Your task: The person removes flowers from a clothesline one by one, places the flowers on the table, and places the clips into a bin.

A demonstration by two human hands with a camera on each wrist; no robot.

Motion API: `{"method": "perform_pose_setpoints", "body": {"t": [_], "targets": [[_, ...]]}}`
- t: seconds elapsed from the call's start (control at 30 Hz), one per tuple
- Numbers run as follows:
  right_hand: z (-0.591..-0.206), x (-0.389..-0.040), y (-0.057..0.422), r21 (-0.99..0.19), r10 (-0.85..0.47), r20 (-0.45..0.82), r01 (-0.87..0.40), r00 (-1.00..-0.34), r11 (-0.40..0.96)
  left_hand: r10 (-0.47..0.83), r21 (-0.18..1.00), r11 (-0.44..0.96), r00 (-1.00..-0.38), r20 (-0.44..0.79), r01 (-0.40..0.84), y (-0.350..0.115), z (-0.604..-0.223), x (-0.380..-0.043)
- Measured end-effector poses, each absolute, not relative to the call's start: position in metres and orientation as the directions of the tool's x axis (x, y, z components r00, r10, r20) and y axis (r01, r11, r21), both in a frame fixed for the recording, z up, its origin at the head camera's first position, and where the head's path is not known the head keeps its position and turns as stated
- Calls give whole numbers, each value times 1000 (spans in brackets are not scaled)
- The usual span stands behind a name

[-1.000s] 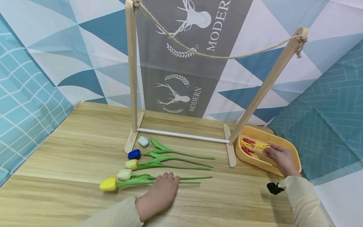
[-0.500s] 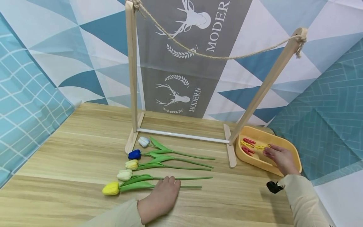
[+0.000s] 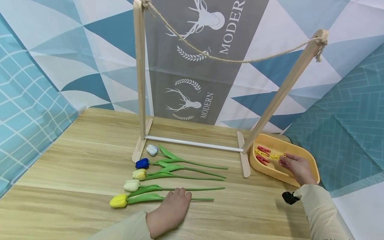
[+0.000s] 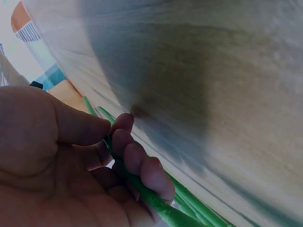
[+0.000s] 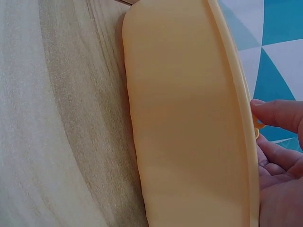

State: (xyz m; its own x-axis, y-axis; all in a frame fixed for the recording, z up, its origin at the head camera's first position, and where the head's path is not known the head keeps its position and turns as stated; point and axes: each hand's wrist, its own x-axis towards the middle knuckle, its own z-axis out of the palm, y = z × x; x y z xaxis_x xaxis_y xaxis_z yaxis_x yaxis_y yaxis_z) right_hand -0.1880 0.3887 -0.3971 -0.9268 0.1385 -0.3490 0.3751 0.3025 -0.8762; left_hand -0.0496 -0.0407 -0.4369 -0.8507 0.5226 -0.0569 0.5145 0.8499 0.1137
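My left hand (image 3: pixel 171 210) grips the green stem of a bright yellow tulip (image 3: pixel 118 201), the nearest in a row of artificial tulips. In the left wrist view its thumb and fingers curl round the stem (image 4: pixel 149 196). Above it lie a cream tulip (image 3: pixel 132 185), a pale yellow tulip (image 3: pixel 139 174), a blue tulip (image 3: pixel 142 163) and a white tulip (image 3: pixel 152 149). My right hand (image 3: pixel 299 169) reaches into a yellow-orange tub (image 3: pixel 312 166) and pinches a yellow clothespin (image 3: pixel 277 156). In the right wrist view the tub's wall (image 5: pixel 189 109) hides most of that clothespin.
Several red and yellow clothespins (image 3: pixel 262 160) lie in the tub. Behind the flowers stands a wooden frame with two posts (image 3: pixel 139 73), a white bottom bar (image 3: pixel 193 143) and a sagging rope (image 3: pixel 222 60). Patterned cloth (image 3: pixel 114 43) backs the wooden table (image 3: pixel 75 160).
The left hand and the yellow tulip have shifted slightly toward the near edge and to the right, away from the cream tulip. The right hand stays almost still at the yellow clothespin.
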Motion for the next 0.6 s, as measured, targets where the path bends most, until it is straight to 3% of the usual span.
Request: {"method": "perform_pose_setpoints", "body": {"t": [0.6], "targets": [[-401, -192, 384, -755, 196, -340, 391, -920, 527, 545, 120, 834, -838, -35, 538, -42, -437, -49]]}}
